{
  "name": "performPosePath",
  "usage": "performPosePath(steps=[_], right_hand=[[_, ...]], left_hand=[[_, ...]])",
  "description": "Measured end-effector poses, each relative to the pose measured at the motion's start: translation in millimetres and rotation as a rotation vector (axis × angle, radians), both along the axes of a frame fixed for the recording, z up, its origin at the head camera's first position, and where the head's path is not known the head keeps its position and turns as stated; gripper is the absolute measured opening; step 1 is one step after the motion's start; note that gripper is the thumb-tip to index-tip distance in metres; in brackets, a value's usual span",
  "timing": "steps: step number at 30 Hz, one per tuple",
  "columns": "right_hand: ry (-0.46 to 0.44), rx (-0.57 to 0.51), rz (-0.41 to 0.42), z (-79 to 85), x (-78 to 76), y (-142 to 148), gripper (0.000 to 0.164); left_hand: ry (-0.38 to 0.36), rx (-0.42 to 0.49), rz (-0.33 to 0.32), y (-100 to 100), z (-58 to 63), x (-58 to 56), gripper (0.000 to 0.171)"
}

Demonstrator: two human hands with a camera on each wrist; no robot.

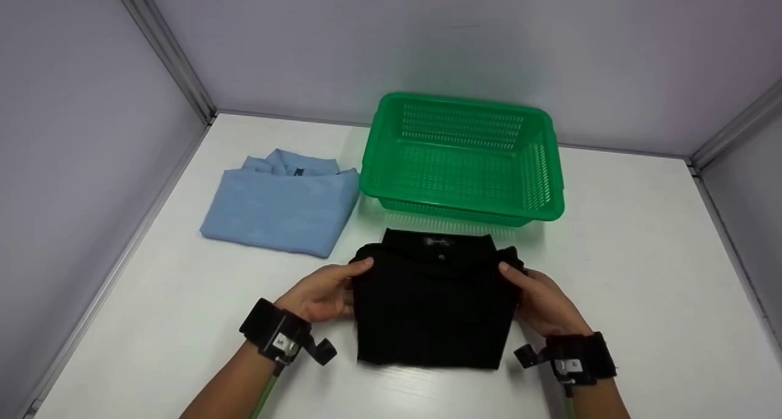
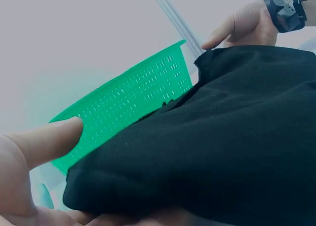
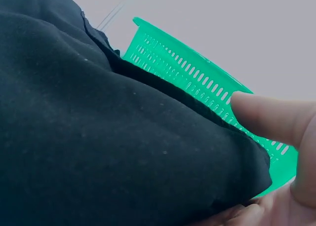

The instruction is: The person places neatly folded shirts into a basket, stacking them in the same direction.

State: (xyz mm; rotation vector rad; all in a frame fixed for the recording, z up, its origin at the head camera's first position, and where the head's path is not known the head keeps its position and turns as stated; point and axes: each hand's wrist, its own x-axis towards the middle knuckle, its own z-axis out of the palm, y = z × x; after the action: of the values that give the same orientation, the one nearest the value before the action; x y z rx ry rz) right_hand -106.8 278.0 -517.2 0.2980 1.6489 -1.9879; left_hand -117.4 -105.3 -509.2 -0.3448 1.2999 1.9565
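A folded black shirt (image 1: pixel 434 309), collar toward the green basket, lies between the two hands. My left hand (image 1: pixel 327 291) holds its left side near the upper corner. The left thumb is over the top and the other fingers reach beneath, as the left wrist view shows too. At the opposite corner my right hand (image 1: pixel 544 300) holds the shirt the same way, its thumb (image 3: pixel 266 115) above the cloth and fingers partly hidden underneath. Seen from the left wrist, the black fabric (image 2: pixel 212 137) sags softly between both hands.
Behind the shirt stands a green plastic basket (image 1: pixel 455 210) with slotted walls and nothing in it. A folded light blue shirt (image 1: pixel 281 208) lies left of the basket on the white table (image 1: pixel 629 254). Pale panels (image 1: pixel 342 46) enclose the back and sides.
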Motion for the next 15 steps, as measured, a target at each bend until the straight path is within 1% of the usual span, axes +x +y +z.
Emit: performPosePath(steps=[2,5,8,11,15], right_hand=[[-0.005,-0.015,0.012,-1.0,0.1,0.6,0.044],[-0.004,-0.054,0.023,-2.6,0.1,0.9,0.040],[-0.007,-0.084,0.021,-4.2,-0.3,1.0,0.042],[-0.020,-0.094,-0.014,-5.2,-1.2,0.0,0.047],[-0.047,-0.075,-0.077,-3.8,-3.0,-2.5,0.053]], left_hand=[[-0.014,-0.011,-0.023,4.6,-1.7,-4.1,0.027],[-0.027,0.018,-0.042,12.0,-3.6,-12.9,0.032],[-0.042,0.042,-0.057,17.9,-5.1,-22.1,0.041],[-0.050,0.006,-0.062,21.7,-6.1,-29.7,0.050],[-0.047,-0.078,-0.046,23.9,-5.8,-36.6,0.055]])
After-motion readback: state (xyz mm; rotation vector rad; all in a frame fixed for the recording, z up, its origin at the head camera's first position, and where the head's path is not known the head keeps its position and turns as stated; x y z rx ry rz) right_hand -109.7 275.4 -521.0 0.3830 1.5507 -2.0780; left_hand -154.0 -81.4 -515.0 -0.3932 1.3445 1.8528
